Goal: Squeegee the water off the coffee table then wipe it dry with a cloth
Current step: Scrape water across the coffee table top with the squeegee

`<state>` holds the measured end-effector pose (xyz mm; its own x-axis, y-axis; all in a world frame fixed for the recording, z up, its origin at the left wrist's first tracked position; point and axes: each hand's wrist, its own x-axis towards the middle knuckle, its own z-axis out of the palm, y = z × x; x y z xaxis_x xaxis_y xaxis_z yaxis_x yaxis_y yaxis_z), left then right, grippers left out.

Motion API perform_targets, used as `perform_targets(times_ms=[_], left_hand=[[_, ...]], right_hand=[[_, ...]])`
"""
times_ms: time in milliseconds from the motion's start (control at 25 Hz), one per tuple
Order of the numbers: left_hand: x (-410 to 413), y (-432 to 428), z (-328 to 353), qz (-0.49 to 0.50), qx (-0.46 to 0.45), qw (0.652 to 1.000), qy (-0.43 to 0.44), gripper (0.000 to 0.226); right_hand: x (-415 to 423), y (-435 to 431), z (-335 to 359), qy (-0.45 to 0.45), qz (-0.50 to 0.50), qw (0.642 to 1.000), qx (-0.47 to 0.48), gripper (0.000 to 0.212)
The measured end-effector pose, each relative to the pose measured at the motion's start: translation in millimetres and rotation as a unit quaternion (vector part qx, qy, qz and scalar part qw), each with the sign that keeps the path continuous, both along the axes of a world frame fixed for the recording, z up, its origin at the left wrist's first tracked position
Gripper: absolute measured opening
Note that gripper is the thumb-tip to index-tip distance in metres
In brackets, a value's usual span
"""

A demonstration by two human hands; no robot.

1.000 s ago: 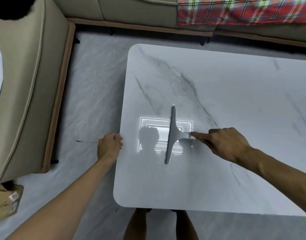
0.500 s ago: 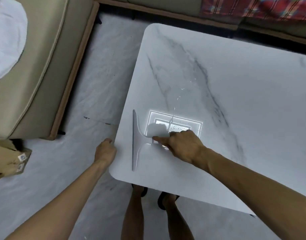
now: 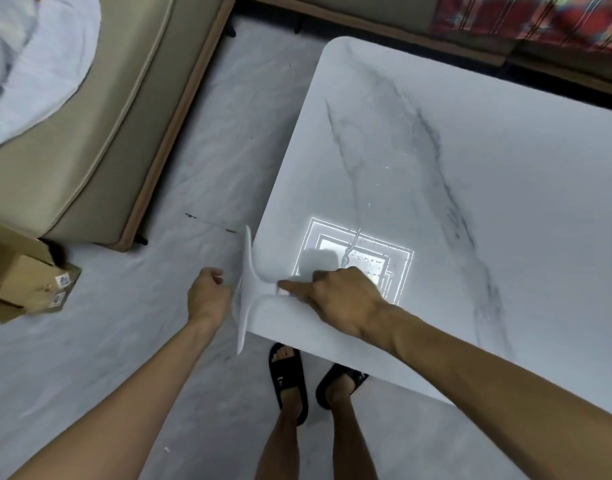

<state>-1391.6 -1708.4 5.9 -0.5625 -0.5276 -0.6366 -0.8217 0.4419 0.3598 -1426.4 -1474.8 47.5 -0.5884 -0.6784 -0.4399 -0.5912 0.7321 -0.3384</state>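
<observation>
My right hand (image 3: 342,299) is closed around the handle of the pale, T-shaped squeegee (image 3: 246,289), index finger pointed along it. Its long thin blade sits at the left edge of the glossy marble-veined coffee table (image 3: 470,188), overhanging the near corner. My left hand (image 3: 207,296), loosely curled and holding nothing, hovers just beside that blade, off the table.

**Marble-look coffee table with squeegee at its left edge**

The white, grey-veined coffee table (image 3: 470,161) carries a squeegee (image 3: 246,289), blade along the left edge just beyond the right hand's (image 3: 346,299) fingertips (image 3: 287,285). A thin water trail (image 3: 349,251) and scattered droplets (image 3: 373,183) lie past the knuckles, across a bright ceiling-light reflection (image 3: 384,261).
</observation>
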Motion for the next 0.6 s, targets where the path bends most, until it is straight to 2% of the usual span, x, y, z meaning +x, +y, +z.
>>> perform_targets(times_ms=[120,240,320,400,440,520,600], left_hand=[[11,-23,0,0.003,-0.031,0.999,0.037,0.027],[19,-32,0,0.025,0.001,0.999,0.035,0.014],[21,-30,1,0.013,0.016,0.999,0.034,0.014],[19,-27,2,0.013,0.023,0.999,0.041,0.016],[17,-26,3,0.02,0.026,0.998,0.047,0.019],[13,-23,3,0.037,0.03,0.997,0.058,0.03],[10,-21,2,0.037,0.026,0.997,0.056,0.037]], right_hand=[[17,-40,-15,0.004,0.063,0.998,0.016,0.056],[13,-18,-19,0.028,0.061,0.997,0.028,0.059],[6,14,-15,0.031,0.049,0.997,0.043,0.059],[-3,47,-2,0.033,0.022,0.998,0.057,0.05],[-5,61,6,0.047,0.01,0.996,0.069,0.045],[-6,78,19,0.073,-0.011,0.994,0.085,0.05],[-4,72,23,0.067,-0.008,0.995,0.079,0.043]])
